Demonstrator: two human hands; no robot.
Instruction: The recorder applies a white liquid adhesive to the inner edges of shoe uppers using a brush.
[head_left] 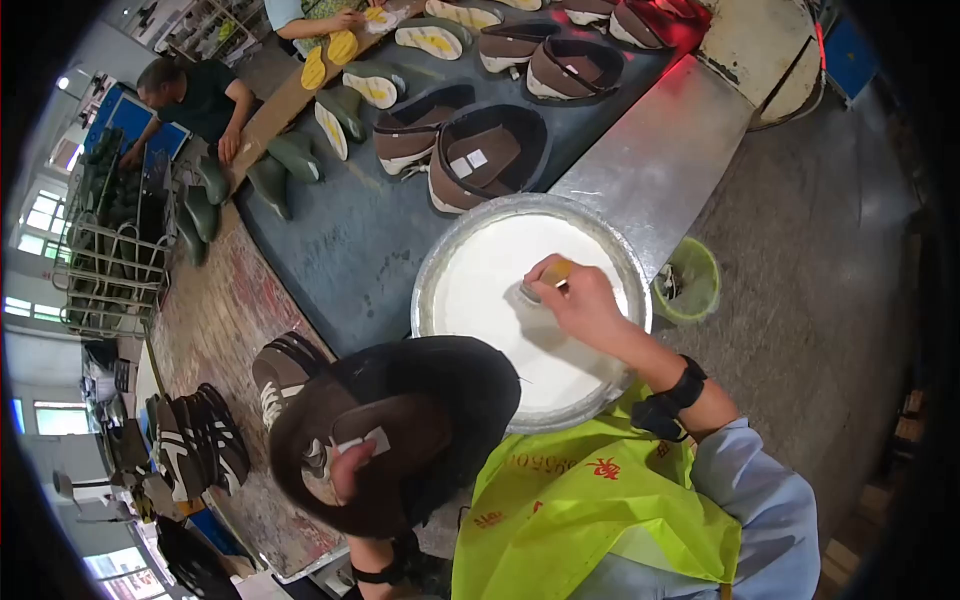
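Now, shoe (400, 430) on left hand (345, 470), brush (545, 283) in right hand (580, 300)

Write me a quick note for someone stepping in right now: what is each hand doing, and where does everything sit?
Left hand: inside a dark brown shoe, holding it sole up near the body.
Right hand: grip closed on a small brush, its tip in the white paste of the round metal pan.
Done: more brown shoes lie on the dark belt ahead.
Left: whether the held shoe carries any paste cannot be told.
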